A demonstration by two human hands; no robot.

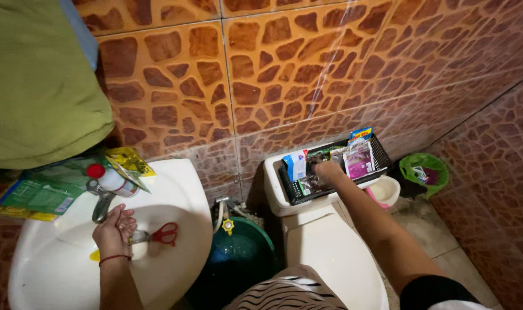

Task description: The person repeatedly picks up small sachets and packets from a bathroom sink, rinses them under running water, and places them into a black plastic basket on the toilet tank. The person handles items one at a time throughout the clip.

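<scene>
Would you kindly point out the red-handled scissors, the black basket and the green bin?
red-handled scissors (165, 233), head view, on a red handle loop.
black basket (382, 154), head view, on its right wall.
green bin (409, 166), head view, on its rim.

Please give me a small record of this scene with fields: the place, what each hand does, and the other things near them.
Place: small bathroom with brown stone-pattern tiles
Left hand: in the white sink, resting on red-handled scissors
Right hand: reaching into the black basket on the toilet tank
Basket contents: small packets and a box
By the tap: green packets, red-capped bottle
Floor: dark green bucket, green bin
</scene>
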